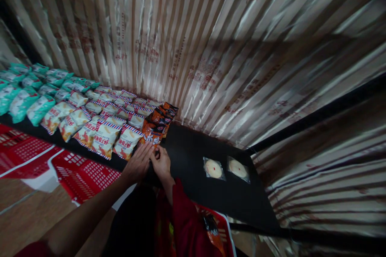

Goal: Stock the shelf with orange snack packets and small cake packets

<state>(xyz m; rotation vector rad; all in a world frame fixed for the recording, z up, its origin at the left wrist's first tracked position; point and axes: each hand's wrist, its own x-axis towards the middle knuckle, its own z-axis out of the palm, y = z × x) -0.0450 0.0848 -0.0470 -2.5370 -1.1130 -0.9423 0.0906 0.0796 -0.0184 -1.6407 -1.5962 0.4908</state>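
Observation:
Both of my hands meet at the front of a row of orange snack bags [153, 129] on a black shelf. My left hand [139, 164] has its fingers closed together against the lower edge of the front bag. Beside it, my right hand [161, 164] curls its thumb and forefinger at the same bag's bottom corner. The bag stands tilted back against those behind it. Just left of my hands are white snack bags [128, 141] with striped edges and red print.
Teal snack bags [40, 108] fill the shelf's far left. Two round, flat wrapped items [213, 168] lie on the black shelf [193, 156] to the right. Red baskets [87, 174] stand below, one near me holding an orange bag [213, 233]. Pleated printed sheeting [169, 48] hangs behind.

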